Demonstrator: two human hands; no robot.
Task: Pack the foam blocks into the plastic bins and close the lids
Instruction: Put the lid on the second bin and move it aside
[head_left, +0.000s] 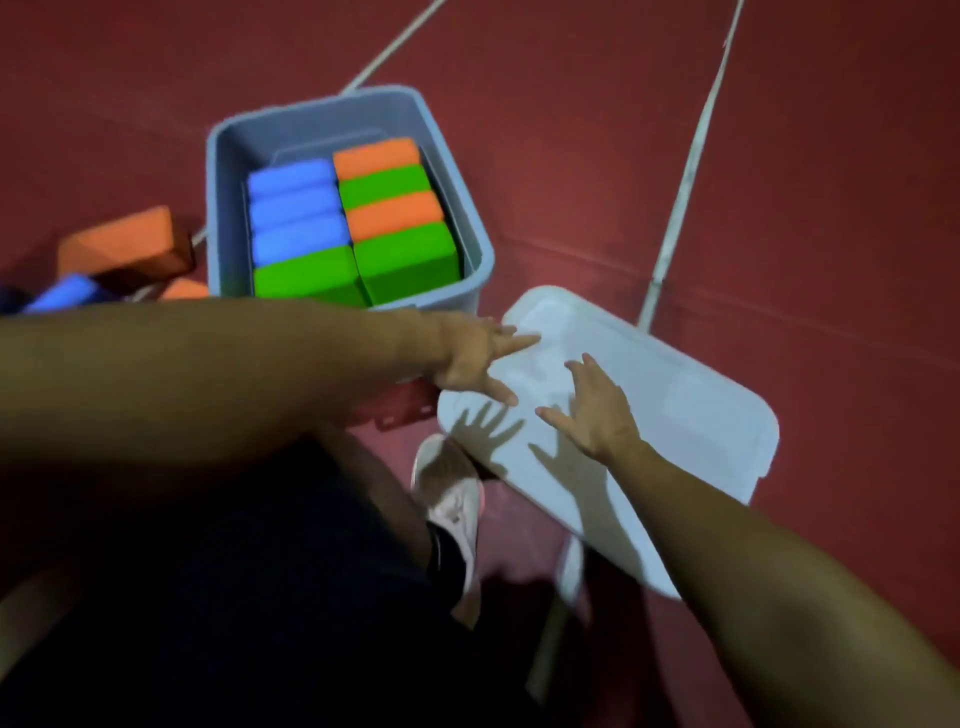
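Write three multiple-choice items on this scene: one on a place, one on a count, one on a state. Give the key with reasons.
1. Where does the white lid lie?
A. On the red floor
B. On the grey bin
C. Under the bin

2. How many blue blocks stand in the bin?
A. One
B. Three
C. Five

3. How is the right hand?
A. Fisted
B. Gripping a block
C. Open, fingers spread

Key: 1 A, the lid is beside the uncovered bin; 2 B, three blue tops in the left row; 3 C, fingers straight above the lid.
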